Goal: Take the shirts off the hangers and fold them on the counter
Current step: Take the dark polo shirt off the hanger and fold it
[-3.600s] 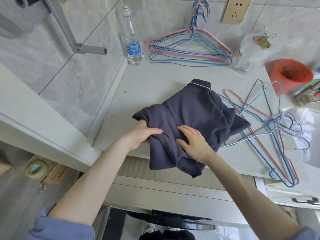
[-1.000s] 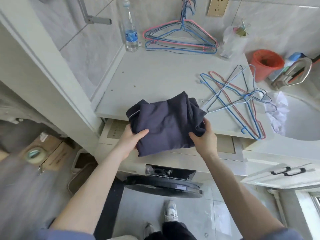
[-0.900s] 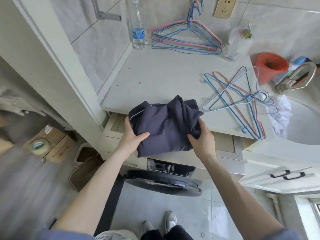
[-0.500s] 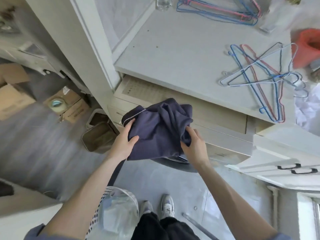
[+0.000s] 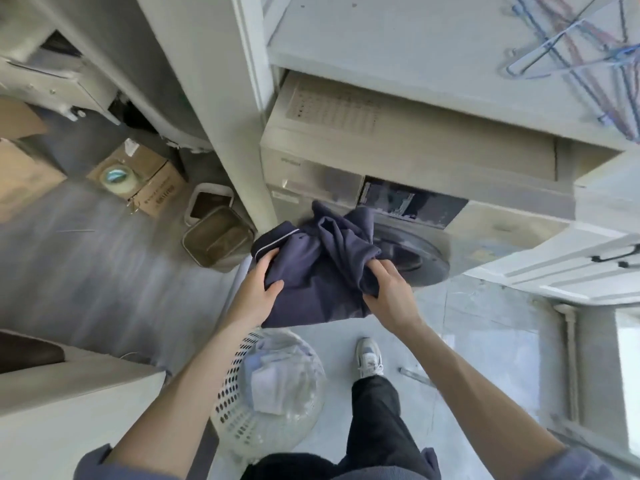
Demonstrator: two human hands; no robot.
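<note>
Shirt: dark navy shirt (image 5: 322,271), folded into a loose bundle. It hangs in the air between the two sets of fingers, touching no surface, and its pale collar trim lies just above the left fingertips.
Left hand: the left hand (image 5: 256,292) grips the bundle's left edge, with the thumb on top of the cloth and the fingers curled under it.
Right hand: the right hand (image 5: 391,292) is clenched round the bunched right edge, with cloth gathered inside the curled fingers.
Change: 3.6 s ago the shirt lay on the counter (image 5: 398,46) under both hands. A second ago it was lifted at the counter's front edge. Now it is well below that edge, and both grips are the same as before.
Washing machine: the washing machine (image 5: 398,157) stands just beyond the fingertips, its round door behind the bundle.
Hangers: the wire hangers (image 5: 581,53) are blurred and lie on the counter, far up and to the right of the right fingers.
Basket: the white perforated laundry basket (image 5: 228,403) holds pale cloth. It sits on the floor below the left wrist, nearer the person than the fingers.
Bin: a small bin (image 5: 216,237) stands on the floor, left of the left fingers.
</note>
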